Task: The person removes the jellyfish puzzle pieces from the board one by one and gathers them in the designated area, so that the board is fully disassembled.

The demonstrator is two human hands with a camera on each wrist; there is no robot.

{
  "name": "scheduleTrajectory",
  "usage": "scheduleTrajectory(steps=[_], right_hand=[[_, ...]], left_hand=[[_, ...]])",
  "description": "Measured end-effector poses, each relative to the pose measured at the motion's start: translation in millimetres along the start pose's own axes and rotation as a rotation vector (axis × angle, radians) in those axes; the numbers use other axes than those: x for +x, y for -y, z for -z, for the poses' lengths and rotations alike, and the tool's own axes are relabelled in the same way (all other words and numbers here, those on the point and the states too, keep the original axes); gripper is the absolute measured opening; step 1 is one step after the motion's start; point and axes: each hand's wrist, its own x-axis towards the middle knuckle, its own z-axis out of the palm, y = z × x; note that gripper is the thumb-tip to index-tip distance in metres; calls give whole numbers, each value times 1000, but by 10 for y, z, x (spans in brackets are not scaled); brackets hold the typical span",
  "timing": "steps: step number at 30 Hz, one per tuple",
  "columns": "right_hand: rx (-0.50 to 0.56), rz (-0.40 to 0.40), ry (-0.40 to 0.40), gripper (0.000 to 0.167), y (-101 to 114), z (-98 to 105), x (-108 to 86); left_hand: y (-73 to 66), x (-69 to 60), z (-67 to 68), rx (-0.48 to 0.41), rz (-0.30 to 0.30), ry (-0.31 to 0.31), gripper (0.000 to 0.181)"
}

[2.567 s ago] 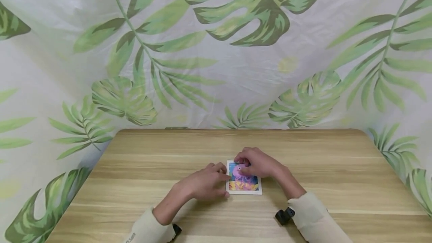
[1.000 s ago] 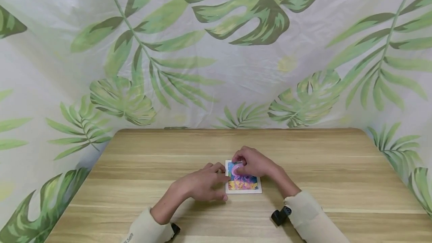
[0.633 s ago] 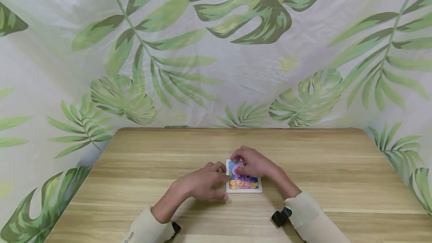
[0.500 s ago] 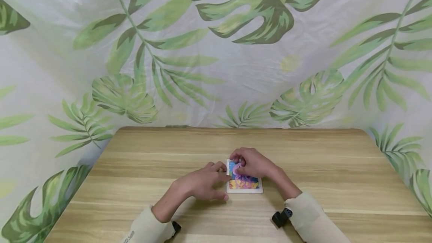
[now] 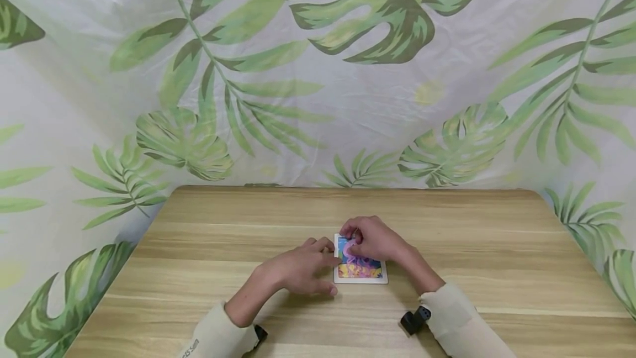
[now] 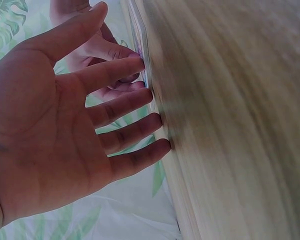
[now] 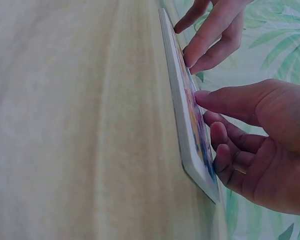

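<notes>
A small square picture board with a white border lies flat on the wooden table. It shows a pink octopus over a blue and yellow seabed. In the head view, my left hand is at the board's left side, fingers spread, index fingertip on its edge. The left wrist view shows those fingers nearly straight, holding nothing. My right hand bends over the far part of the board and covers some of the octopus. In the right wrist view its thumb touches the picture, with the other fingers loosely bent close by.
The wooden table ends at a back edge against a leaf-patterned cloth. Black wrist cameras sit by both cuffs, the right one low over the table.
My right hand has shifted slightly to the left over the board, and its thumb covers more of the octopus. My left thumb has moved slightly nearer me. The board stays in place.
</notes>
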Motion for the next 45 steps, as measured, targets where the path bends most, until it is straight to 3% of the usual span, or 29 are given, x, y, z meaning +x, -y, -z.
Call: scheduleTrajectory(steps=[14, 23, 45], right_hand=[[-17, 5, 54, 29, -12, -20, -1], [-21, -86, 33, 31, 26, -54, -49], [56, 13, -21, 21, -45, -33, 4]], left_hand=[[7, 13, -10, -5, 2, 6, 63], [6, 14, -64, 11, 19, 26, 64], [2, 0, -28, 28, 3, 8, 61]])
